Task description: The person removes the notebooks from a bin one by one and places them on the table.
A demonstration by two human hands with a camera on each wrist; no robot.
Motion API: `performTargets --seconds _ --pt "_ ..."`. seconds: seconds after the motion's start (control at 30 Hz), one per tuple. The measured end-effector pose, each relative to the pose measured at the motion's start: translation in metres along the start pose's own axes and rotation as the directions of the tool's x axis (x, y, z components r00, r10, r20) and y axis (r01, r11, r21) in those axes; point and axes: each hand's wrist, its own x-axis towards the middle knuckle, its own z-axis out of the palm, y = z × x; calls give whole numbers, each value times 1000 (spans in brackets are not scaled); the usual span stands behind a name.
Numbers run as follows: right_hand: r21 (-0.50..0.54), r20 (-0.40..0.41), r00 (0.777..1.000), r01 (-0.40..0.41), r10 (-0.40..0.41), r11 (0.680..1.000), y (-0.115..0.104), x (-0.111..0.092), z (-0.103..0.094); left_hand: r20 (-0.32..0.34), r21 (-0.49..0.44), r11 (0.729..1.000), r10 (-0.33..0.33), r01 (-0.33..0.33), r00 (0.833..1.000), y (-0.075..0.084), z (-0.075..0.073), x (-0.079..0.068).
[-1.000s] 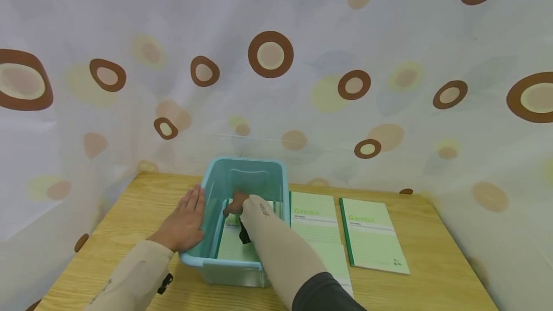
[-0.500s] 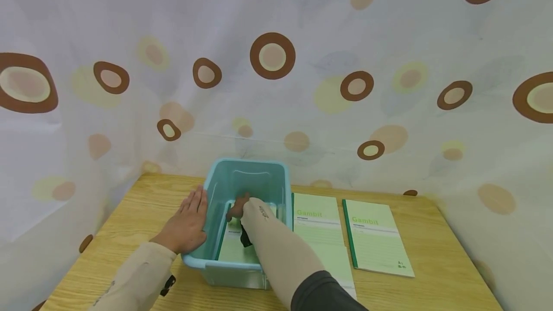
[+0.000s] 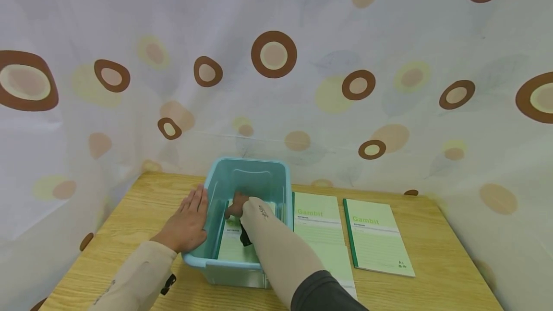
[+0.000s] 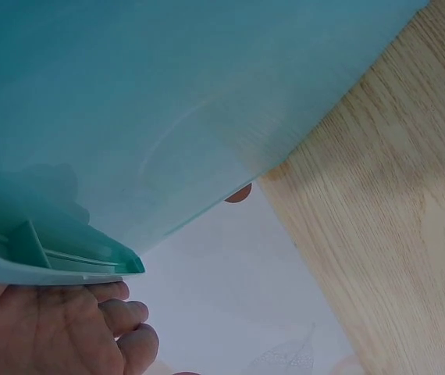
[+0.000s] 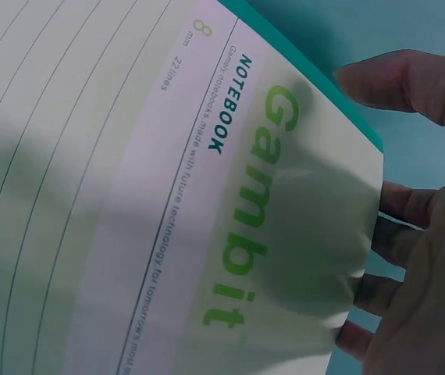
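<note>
A light blue plastic bin (image 3: 235, 273) stands on the wooden table, with a pale green Gambit notebook (image 3: 231, 248) lying inside it. My left hand (image 3: 186, 222) rests along the bin's left rim, its fingers extended; in the left wrist view the hand (image 4: 58, 328) touches the rim's outer side. Reaching down into the bin, my right hand (image 3: 236, 205) is at the notebook's far end. In the right wrist view its fingers (image 5: 398, 242) meet the top edge of the notebook (image 5: 207, 195), and the thumb is apart, near the green spine corner. The fingertips are partly hidden.
To the bin's right lie notebooks (image 3: 317, 220), one overlapping another nearer the front, partly behind the right forearm. A separate notebook (image 3: 378, 239) lies farther right. A patterned curtain (image 3: 328, 128) hangs behind and beside the table (image 3: 436, 253).
The view has shifted slightly. Both hands stay almost in place, the left on the bin's rim and the right inside the bin at the notebook.
</note>
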Motion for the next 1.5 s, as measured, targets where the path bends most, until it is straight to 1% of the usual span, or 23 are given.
performTargets --seconds 0.1,0.27,0.4,0.5,0.6,0.7,0.9,1.07,1.27,1.5 --pt "14 -16 1000 3 -3 1000 -1 2 0 3 -4 1000 3 -3 1000 0 0 0" --pt "-42 -58 998 -12 10 999 -6 -2 -3 9 -4 1000 4 -4 1000 0 0 0" --pt "-81 -67 998 -5 -1 997 -13 -15 -9 8 -6 1000 12 -12 1000 0 -1 0" --pt "-90 -79 997 17 -24 996 -18 -25 -13 12 -5 1000 13 -13 1000 0 -1 0" --pt "-91 -96 995 26 -35 996 -22 -30 -16 15 -5 1000 13 -13 1000 0 -2 0" --pt "-99 -110 993 29 -40 995 -24 -30 -16 10 0 1000 15 -15 1000 0 -3 0" --pt "-132 -134 990 26 -44 991 -22 -21 -11 3 -6 1000 14 -14 1000 0 -3 0" --pt "-133 -138 990 21 -39 991 -21 -15 -9 6 0 1000 12 -12 1000 0 -3 0" --pt "-141 -138 990 7 -27 990 -27 -20 -16 14 5 1000 8 -8 1000 1 -3 0" --pt "-182 -169 985 -4 -27 983 -33 -27 -24 23 6 1000 1 -1 1000 1 -4 0"
